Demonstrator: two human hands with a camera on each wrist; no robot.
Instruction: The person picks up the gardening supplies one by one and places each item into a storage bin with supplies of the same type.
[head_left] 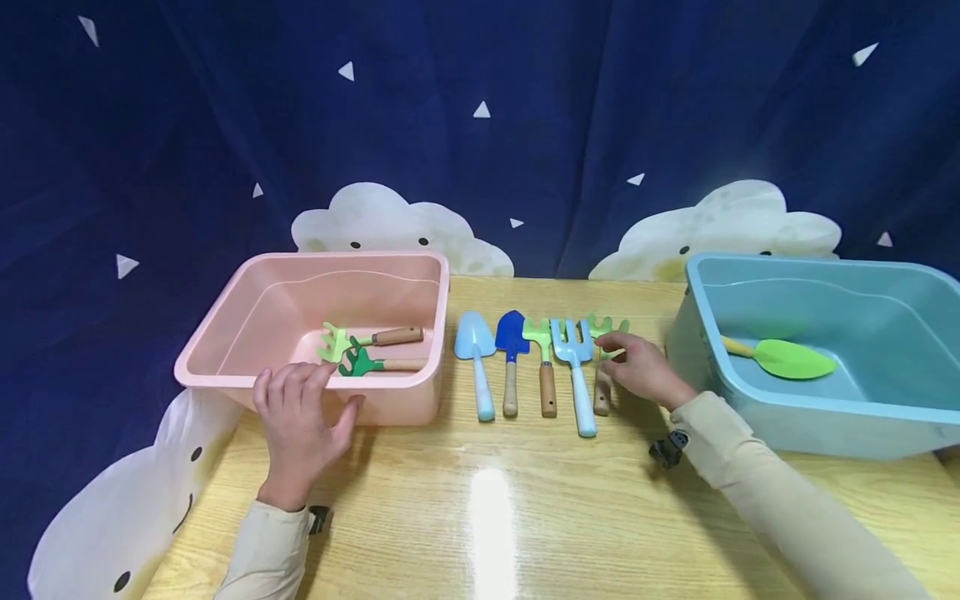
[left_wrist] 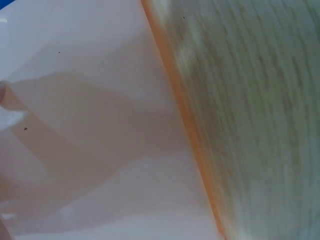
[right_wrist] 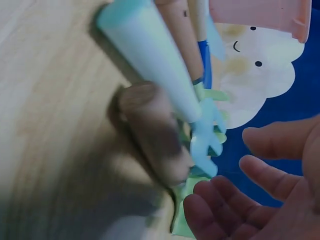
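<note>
My left hand [head_left: 300, 425] grips the front rim of the pink bin [head_left: 311, 382], fingers over the edge and thumb outside. Inside lie a light green hand rake [head_left: 397, 336] and a dark green one [head_left: 360, 361]. My right hand [head_left: 645, 367] hovers by a light green hand rake with a wooden handle [head_left: 602, 393]; in the right wrist view its fingers [right_wrist: 265, 180] are spread and hold nothing. Left of it lie a light blue hand fork [head_left: 581, 392], another light green rake [head_left: 547, 387], a dark blue shovel [head_left: 512, 333] and a light blue trowel [head_left: 475, 333].
On the right stands a blue bin [head_left: 810, 404] with a light green trowel [head_left: 795, 358] in it. A dark blue curtain [head_left: 555, 125] with white clouds hangs behind the wooden table [head_left: 420, 517].
</note>
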